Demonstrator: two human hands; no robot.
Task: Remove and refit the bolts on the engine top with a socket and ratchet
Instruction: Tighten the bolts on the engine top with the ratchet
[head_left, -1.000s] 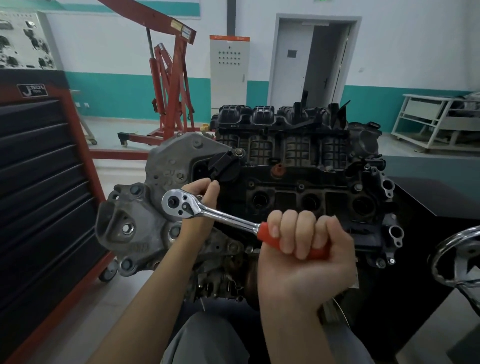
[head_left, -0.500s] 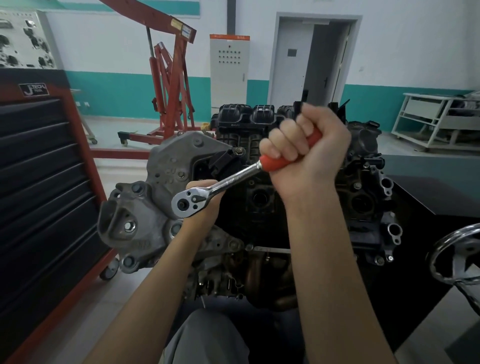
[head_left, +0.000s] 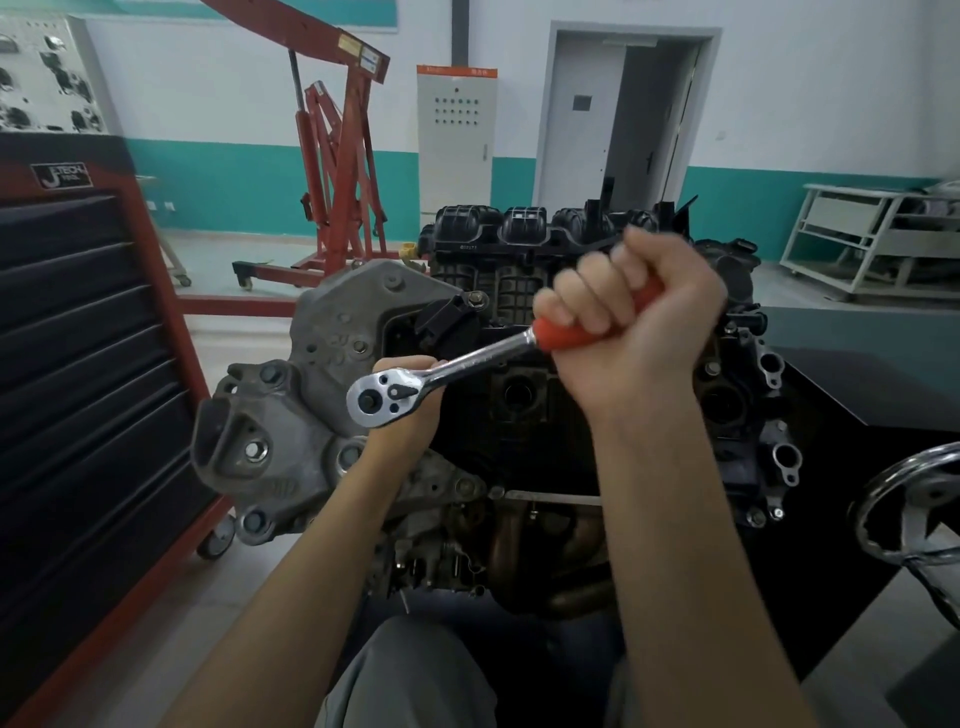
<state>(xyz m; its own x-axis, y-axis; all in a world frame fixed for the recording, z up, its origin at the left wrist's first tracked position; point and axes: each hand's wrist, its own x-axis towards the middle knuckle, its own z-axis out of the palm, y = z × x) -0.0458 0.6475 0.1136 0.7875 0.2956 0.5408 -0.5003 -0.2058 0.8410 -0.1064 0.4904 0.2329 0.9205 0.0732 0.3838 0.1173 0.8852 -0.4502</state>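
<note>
A chrome ratchet (head_left: 441, 371) with a red handle lies across the top of the engine (head_left: 519, 291), its head at the lower left and its handle slanting up to the right. My right hand (head_left: 639, 332) grips the red handle in a fist. My left hand (head_left: 410, 415) sits under and behind the ratchet head, fingers curled round what is beneath it. The socket and the bolt are hidden by the head and that hand. The engine top is dark, with round plug holes (head_left: 517, 397) and a grey cast bracket (head_left: 311, 374) at its left end.
A black and red tool cabinet (head_left: 78, 364) stands close on the left. A red engine crane (head_left: 337, 171) is behind it. A chrome handwheel (head_left: 914, 509) juts out at the right, beside a dark stand (head_left: 857, 384). A white rack (head_left: 872, 239) stands far right.
My right hand swung the ratchet handle from low right, near my body, up and away over the engine. Since half a second ago it has come back slightly. The left hand stayed at the head.
</note>
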